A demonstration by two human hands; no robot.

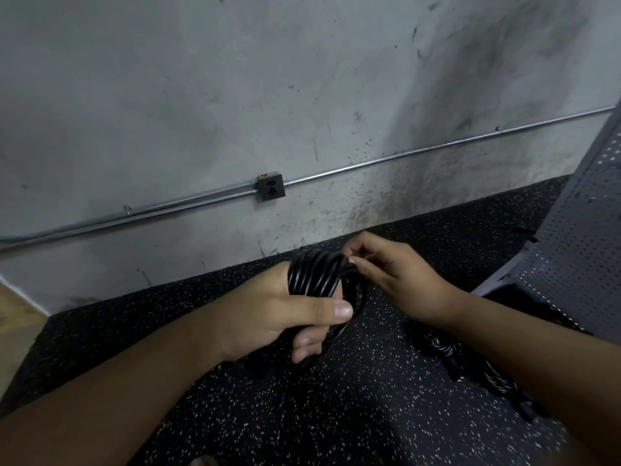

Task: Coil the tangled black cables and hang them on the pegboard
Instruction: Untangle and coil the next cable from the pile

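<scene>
2 grips on coiled black cable [316,274]: your left grip [285,314] wraps it, right grip [393,277] pinches a strand. Speckled rubber floor [369,398], stained concrete wall [235,95].

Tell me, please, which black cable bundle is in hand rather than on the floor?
The coil gripped by the left hand; the other bundle lies on the floor at the right.
</scene>
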